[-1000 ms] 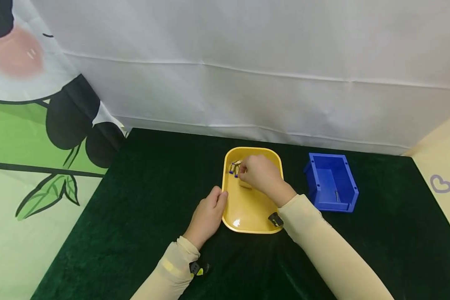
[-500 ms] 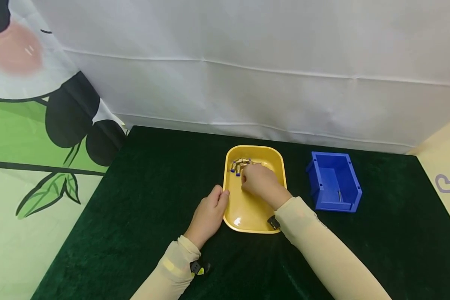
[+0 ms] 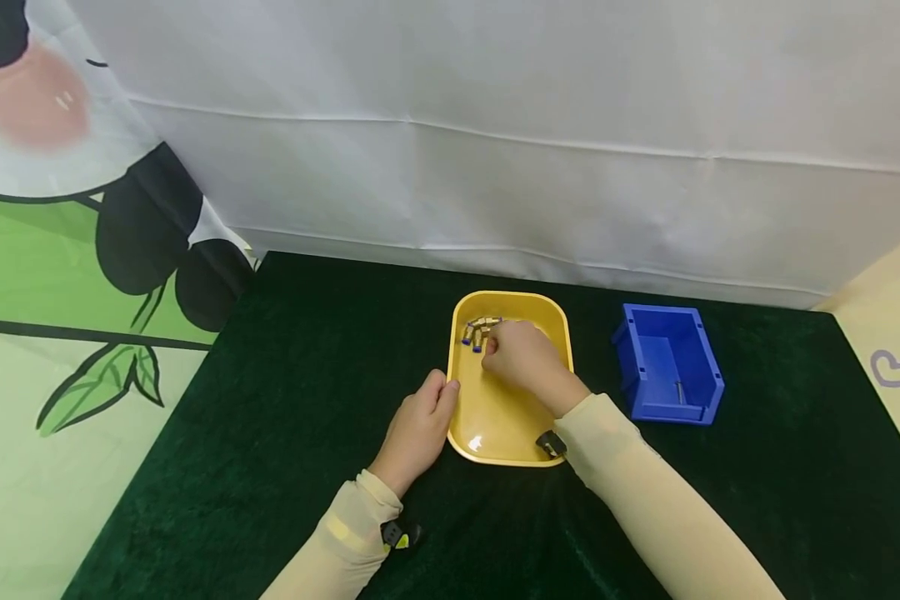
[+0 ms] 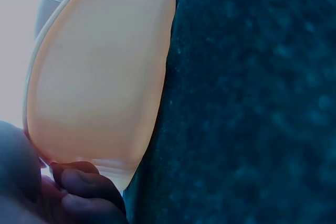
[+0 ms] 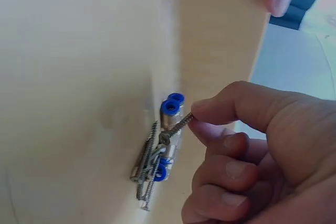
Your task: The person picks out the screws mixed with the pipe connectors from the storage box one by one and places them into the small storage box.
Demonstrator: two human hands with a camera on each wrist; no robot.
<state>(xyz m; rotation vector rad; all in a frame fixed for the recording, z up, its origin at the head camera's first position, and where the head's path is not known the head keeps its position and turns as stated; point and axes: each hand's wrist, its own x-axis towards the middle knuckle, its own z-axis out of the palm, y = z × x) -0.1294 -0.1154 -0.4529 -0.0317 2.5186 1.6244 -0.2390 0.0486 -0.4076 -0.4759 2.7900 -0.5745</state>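
Note:
A shallow yellow tray (image 3: pixel 495 425) lies on the dark green cloth. My left hand (image 3: pixel 417 429) grips its left rim, thumb over the edge and fingers against the outer wall (image 4: pixel 100 77). Inside the tray, my right hand (image 3: pixel 525 358) pinches a screw (image 5: pixel 181 124) by its threaded end between thumb and index finger. The screw's head sits against a small pile of brass fittings with blue ends (image 5: pixel 171 107). Several other screws (image 5: pixel 147 166) lie in that pile. From the head view, the right hand hides part of the pile and the pinched screw.
A blue open-front bin (image 3: pixel 633 383) stands to the right of the tray, with a screw (image 3: pixel 679 392) in it. White curtain (image 3: pixel 450 192) hangs behind the table's back edge. The right forearm crosses the tray's front right corner.
Compared with a second ago, my right fingers have drawn back slightly from the fittings, so more of them show. The left hand keeps its grip on the tray.

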